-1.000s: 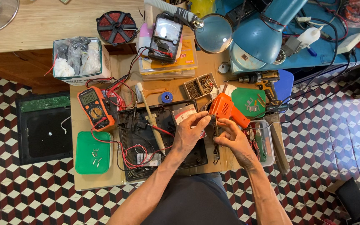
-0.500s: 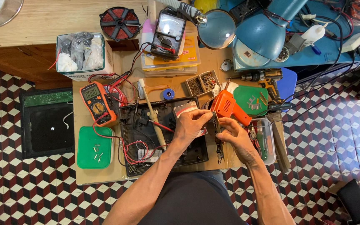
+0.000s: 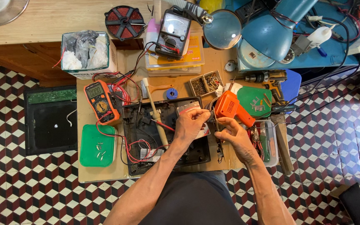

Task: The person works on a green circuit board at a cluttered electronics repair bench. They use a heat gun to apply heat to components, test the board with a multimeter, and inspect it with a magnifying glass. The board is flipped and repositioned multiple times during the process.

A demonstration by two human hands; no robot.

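Checkered floor tiles framed our crowded tabletop (image 3: 105,175). Since a second before, our left hand (image 3: 190,125) and right hand (image 3: 232,133) had barely shifted, fingers clamped together on a small part (image 3: 211,118) beside the orange soldering gun (image 3: 230,107).

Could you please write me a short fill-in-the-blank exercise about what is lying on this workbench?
1. The soldering gun near the right hand is ____ in colour.
2. The small screws at the bench's left side lie in a ____ lid.
3. The orange multimeter lies to the ____ of the opened black device as the camera sees it.
4. The left hand is over the opened black ____.

Missing words: orange; green; left; device
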